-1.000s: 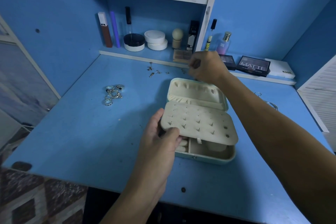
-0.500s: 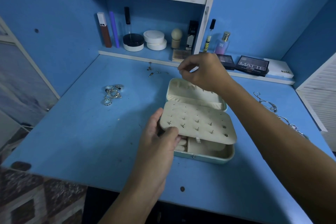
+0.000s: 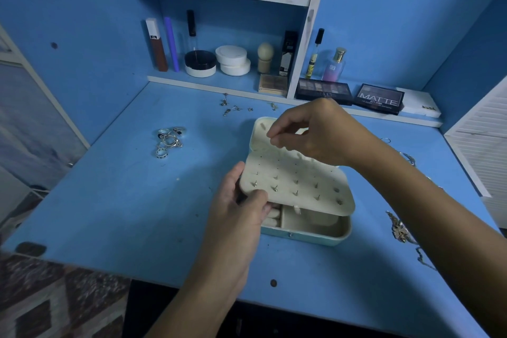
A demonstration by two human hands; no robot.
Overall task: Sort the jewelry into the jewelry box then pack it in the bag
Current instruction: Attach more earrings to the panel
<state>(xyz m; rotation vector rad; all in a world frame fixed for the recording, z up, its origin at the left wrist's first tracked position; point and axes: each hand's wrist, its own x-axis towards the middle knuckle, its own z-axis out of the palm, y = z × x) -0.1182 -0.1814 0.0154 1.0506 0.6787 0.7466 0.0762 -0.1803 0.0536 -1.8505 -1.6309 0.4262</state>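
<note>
The left hand [image 3: 241,200] reached in from below and gripped the near-left corner of the cream earring panel [image 3: 296,186], thumb on top, holding it tilted above the open jewelry box [image 3: 310,230] at the middle of the blue counter [image 3: 109,214]. The right hand [image 3: 315,137] hovered palm-down over the box's lid, fingertips pinched together; whether they held anything could not be told. One cluster of rings [image 3: 168,141] lay to the left, and several loose earrings [image 3: 233,108] lay behind the box.
</note>
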